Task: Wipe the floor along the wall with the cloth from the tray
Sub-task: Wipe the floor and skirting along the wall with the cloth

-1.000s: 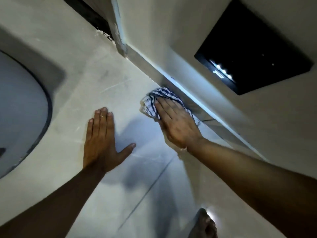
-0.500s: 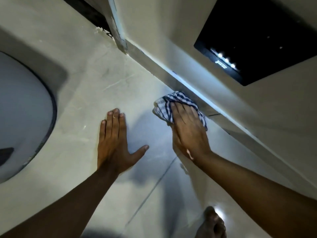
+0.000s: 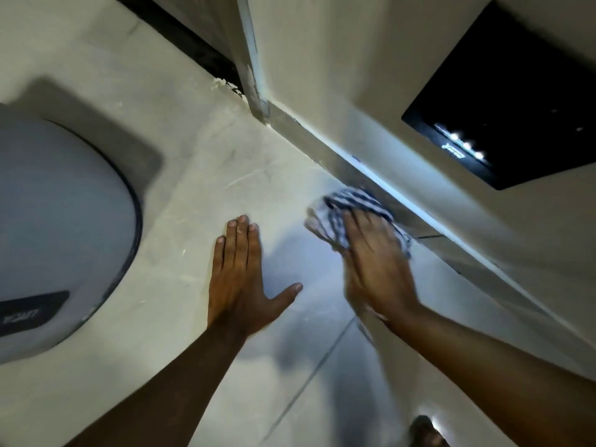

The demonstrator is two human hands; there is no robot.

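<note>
Cloth (image 3: 342, 217): soft, light, likely bunches. Right hand (image 3: 375, 266), blurred, presses it flat-palmed; left hand (image 3: 240, 275) open on floor (image 3: 193, 175).

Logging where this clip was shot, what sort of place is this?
Probably a room in a home: pale tiled floor meeting a baseboard, a black screen on the wall, and a round white appliance on the floor.

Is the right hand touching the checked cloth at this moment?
Touching. The head view shows the right hand lying flat on top of the checked cloth, fingers overlapping the fabric with no gap, though motion blur softens the edges.
</note>
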